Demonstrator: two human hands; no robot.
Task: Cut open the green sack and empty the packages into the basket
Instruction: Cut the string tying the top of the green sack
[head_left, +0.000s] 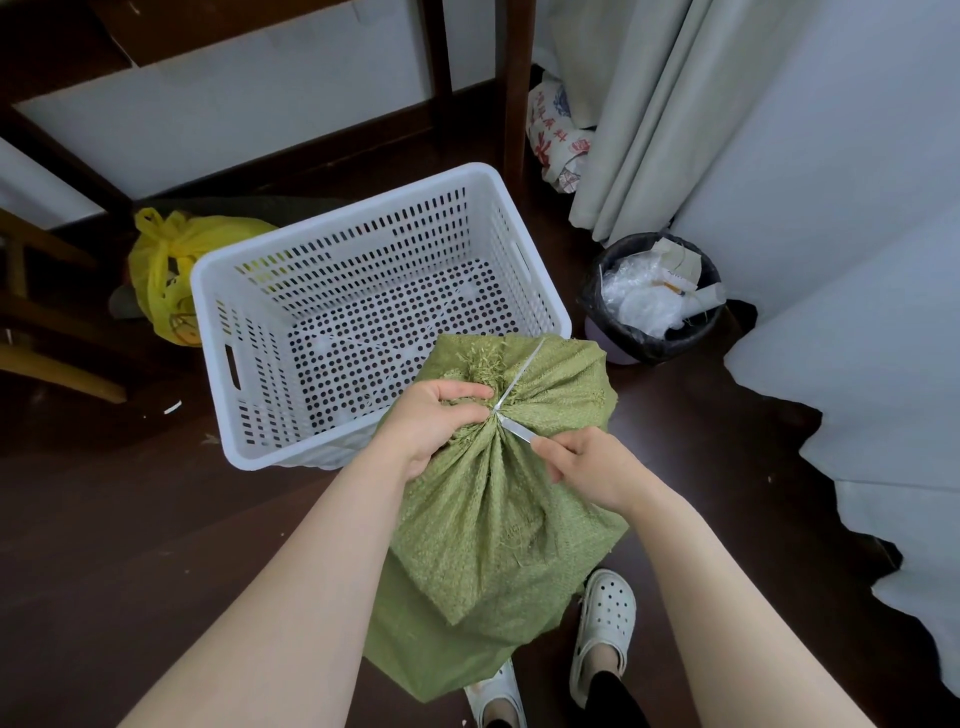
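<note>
Head view: the green sack (498, 509) stands on the dark floor (156, 519) in front of the person's white clogs (605, 623). Its tied top touches the near right corner of the white basket (332, 224). The left hand (436, 421) grips the bunched neck of the sack. The right hand (587, 467) is curled round a knife (514, 428), whose blade tip meets the white tie (519, 374) at the knot. A yellow bag (171, 265) lies left of the basket, and a black bin (654, 296) stands to its right.
</note>
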